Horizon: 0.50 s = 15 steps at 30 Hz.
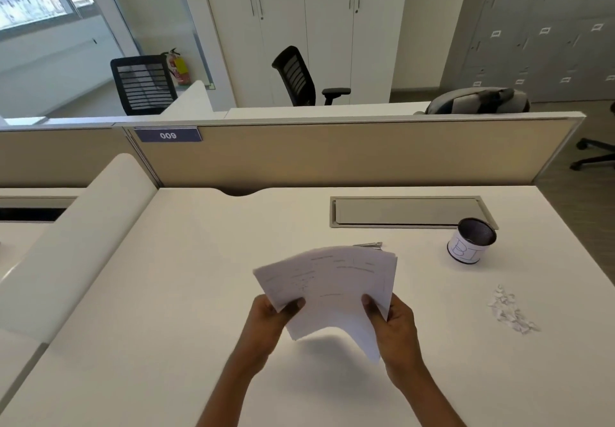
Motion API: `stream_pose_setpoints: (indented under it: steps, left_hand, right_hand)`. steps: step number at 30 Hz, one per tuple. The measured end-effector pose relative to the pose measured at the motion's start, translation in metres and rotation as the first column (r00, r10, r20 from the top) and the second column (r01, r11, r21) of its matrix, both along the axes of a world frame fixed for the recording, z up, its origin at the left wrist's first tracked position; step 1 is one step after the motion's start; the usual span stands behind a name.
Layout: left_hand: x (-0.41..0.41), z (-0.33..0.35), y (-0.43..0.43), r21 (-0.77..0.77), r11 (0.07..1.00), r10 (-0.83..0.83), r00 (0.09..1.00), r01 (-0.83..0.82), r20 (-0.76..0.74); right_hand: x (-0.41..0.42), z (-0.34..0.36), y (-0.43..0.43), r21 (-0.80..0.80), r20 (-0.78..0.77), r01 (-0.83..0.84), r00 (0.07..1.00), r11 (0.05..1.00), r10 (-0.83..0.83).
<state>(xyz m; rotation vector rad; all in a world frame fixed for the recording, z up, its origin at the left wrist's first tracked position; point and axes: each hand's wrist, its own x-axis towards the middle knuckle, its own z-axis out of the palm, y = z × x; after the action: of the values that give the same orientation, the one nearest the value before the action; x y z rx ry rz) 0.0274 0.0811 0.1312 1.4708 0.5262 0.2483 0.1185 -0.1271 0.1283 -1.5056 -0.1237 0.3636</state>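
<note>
A loose stack of white paper sheets point(332, 290) with faint print hangs fanned out above the white desk point(166, 293). My left hand point(271, 318) grips the stack's left edge, thumb on top. My right hand point(392, 323) grips its right edge, thumb also on top. The sheets sag at their near corner and cast a shadow on the desk. Just behind the stack a small metal object point(369, 245), perhaps a stapler, peeks out, mostly hidden by the paper.
A black mesh cup point(472, 241) with a white paper label stands at the right rear. Torn paper scraps point(511, 308) lie near the right edge. A grey cable tray lid point(409, 211) sits by the beige partition point(332, 153). Office chairs stand beyond.
</note>
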Motion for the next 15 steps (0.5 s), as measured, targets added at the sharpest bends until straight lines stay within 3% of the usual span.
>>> stream_pose_setpoints:
  steps: [4,9,15]
  left_hand:
    - [-0.003,-0.032,0.002,-0.003,1.000,0.024,0.996,-0.024,-0.082]
    - [-0.007,-0.058,0.005,0.080,0.994,-0.061,0.983,0.076,-0.175]
    - [-0.022,-0.083,0.024,0.127,0.992,0.033,0.970,-0.002,-0.240]
  right_hand:
    - [0.000,-0.032,0.005,-0.078,-0.053,0.017,0.998,0.997,-0.021]
    - [-0.003,-0.062,0.000,-0.165,-0.111,0.041,0.992,0.985,-0.060]
    - [-0.010,-0.082,0.015,-0.199,-0.166,0.005,0.985,0.980,-0.039]
